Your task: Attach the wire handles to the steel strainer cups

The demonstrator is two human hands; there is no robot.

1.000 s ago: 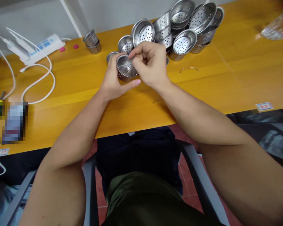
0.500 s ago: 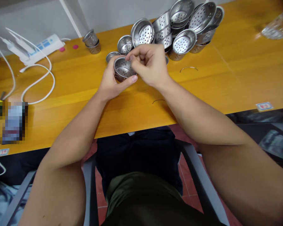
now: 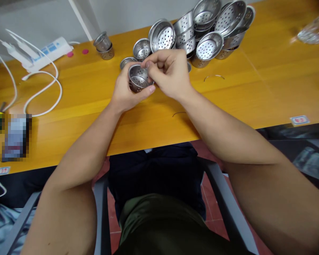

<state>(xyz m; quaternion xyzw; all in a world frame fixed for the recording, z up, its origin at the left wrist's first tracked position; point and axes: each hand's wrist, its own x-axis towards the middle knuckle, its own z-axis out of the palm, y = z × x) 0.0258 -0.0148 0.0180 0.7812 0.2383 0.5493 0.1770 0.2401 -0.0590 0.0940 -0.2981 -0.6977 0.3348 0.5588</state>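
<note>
My left hand (image 3: 126,92) cups a small perforated steel strainer cup (image 3: 137,78) from the left and below, its open mouth tilted toward me. My right hand (image 3: 169,72) is curled with thumb and fingertips pinched at the cup's right rim; what they pinch is too small to make out. Both hands hover just above the yellow wooden table (image 3: 228,95). A thin wire handle (image 3: 178,114) lies on the table below my right wrist, another wire handle (image 3: 214,77) to its right.
A heap of several steel strainer cups (image 3: 202,32) sits at the back. Two stacked small cups (image 3: 104,46) stand back left. A white power strip (image 3: 42,53) with a looping cable (image 3: 42,94), two pink caps (image 3: 77,53), and a clear plastic bag (image 3: 313,30) lie around.
The strainer cup and both hands shifted slightly left and up; my right fingers kept working at its rim. Nothing was picked up or set down.
</note>
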